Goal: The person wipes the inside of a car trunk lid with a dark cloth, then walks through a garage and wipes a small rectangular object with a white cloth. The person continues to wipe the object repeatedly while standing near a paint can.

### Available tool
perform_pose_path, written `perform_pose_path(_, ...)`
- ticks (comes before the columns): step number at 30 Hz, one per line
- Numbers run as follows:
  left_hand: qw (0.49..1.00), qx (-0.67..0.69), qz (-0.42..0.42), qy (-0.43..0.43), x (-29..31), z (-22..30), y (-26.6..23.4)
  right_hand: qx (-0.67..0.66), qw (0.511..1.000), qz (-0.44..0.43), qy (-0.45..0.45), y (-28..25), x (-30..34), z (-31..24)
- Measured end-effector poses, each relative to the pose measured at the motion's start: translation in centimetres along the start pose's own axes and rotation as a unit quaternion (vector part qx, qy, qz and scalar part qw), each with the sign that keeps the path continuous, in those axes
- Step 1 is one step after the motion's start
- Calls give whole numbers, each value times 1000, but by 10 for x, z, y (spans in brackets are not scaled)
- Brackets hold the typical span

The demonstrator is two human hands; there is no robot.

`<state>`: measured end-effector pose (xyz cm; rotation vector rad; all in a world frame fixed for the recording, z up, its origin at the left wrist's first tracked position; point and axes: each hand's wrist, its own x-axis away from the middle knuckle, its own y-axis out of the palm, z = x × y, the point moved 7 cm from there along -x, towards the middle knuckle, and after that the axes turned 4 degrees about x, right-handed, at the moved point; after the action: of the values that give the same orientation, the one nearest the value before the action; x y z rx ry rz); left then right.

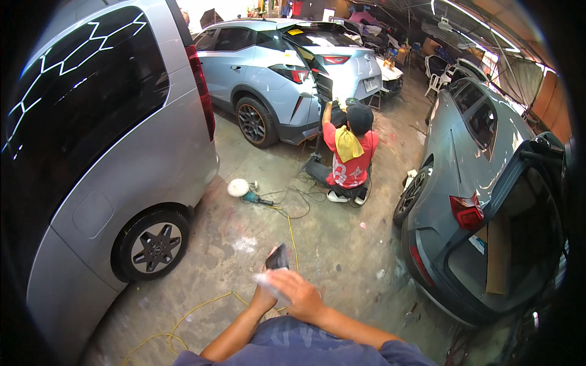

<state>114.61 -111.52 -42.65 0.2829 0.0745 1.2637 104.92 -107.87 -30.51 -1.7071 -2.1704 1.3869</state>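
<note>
In front of my body, my left hand [265,297] is closed around a dark, flat, roughly rectangular piece [278,257] whose upper end sticks up past the fingers. My right hand [301,295] lies across it, its fingers slightly smeared by motion. Under those fingers is a whitish, thin, cloth-like piece [272,288]. The right hand covers much of the left hand and the lower part of the dark piece, so I cannot tell exactly what kind of thing it is.
A silver van [91,207] stands close on the left, a grey car [448,158] with its tailgate raised on the right. Ahead, a person in red [351,165] crouches behind a light-blue car [256,67]. A polisher [251,197] and a yellow cord [204,303] lie on the floor.
</note>
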Motion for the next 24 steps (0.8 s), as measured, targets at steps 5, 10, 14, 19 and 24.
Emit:
perform_pose_path(5,999,9,-5,45,3,35,1,-62,989,64,119,-13,-18,63)
perform_pose_path(10,988,-39,113,99,-7,39,-44,-231,946,40,224,5,6,81)
perform_pose_path(14,932,-218,228,178,-8,68,-50,-354,877,29,325,27,33,100)
perform_pose_path(19,973,-62,211,72,-21,27,-45,-299,906,50,295,9,24,84)
perform_pose_path(24,996,8,7,84,-14,26,20,-179,960,101,190,-22,15,68)
